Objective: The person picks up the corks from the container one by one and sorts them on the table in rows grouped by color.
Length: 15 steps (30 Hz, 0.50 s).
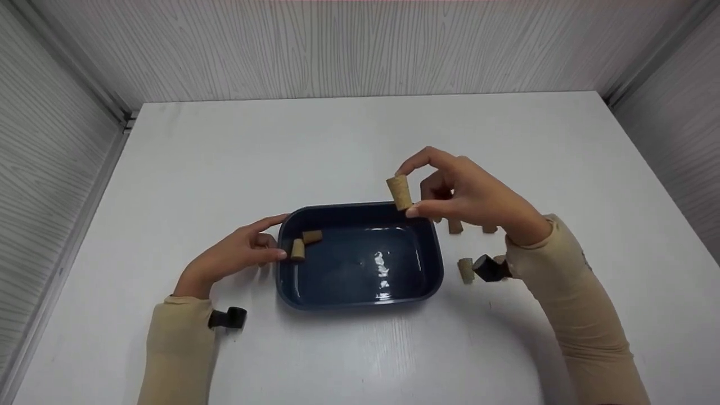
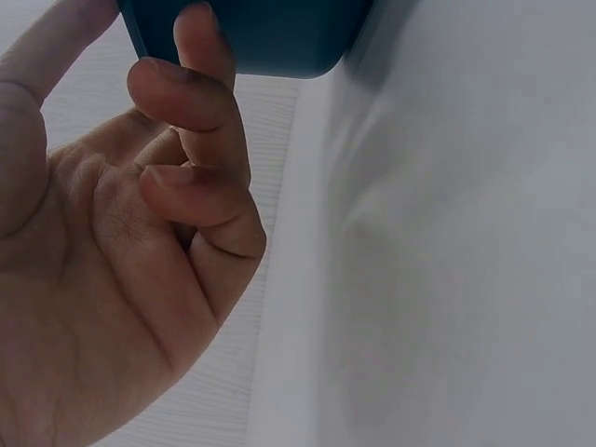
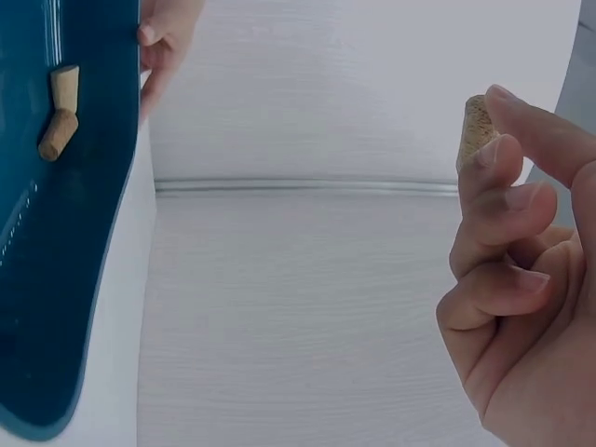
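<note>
Two corks (image 1: 298, 249) lie in the left end of the blue tray (image 1: 360, 305), which the left hand (image 1: 236, 250) touches with extended thumb and forefinger, the right hand (image 1: 475, 191) pinches another cork (image 1: 400, 193) over the far-right rim, and only the head view shows loose corks (image 1: 466, 270) beside the right edge, with wide table (image 1: 270, 152) behind.
</note>
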Motion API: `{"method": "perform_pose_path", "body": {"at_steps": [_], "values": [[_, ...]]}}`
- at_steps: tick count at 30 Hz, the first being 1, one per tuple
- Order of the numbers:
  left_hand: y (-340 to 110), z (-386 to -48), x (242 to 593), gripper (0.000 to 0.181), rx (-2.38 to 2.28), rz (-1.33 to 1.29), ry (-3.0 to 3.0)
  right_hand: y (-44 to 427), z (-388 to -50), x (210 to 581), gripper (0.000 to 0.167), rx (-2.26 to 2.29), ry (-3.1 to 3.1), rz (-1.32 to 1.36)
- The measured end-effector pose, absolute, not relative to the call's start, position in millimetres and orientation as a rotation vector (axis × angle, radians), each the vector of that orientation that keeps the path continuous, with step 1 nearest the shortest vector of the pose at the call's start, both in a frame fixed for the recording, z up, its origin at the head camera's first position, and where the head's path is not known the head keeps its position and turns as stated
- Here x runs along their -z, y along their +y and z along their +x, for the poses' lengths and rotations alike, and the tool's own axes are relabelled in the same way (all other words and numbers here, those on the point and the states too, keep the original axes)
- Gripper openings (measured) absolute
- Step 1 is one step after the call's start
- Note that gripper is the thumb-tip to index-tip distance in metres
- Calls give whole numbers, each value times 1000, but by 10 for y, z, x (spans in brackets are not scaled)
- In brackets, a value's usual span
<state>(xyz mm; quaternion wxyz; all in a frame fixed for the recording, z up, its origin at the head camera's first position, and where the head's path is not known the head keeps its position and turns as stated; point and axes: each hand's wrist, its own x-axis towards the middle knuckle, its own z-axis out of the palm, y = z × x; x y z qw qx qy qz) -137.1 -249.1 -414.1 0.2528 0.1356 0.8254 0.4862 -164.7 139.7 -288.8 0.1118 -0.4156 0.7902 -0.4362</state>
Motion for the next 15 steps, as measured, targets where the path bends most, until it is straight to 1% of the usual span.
{"method": "perform_pose_path", "body": {"at_steps": [6,15], "values": [[-2529,-1371,4149,71,-1327,361,2244,1535,-1649,2875,44,1260,2356,-1232],[-2546,-1356,4150,72,-1327,353,2248,1763,-1647,2924,44,1229,2431,-1162]]}}
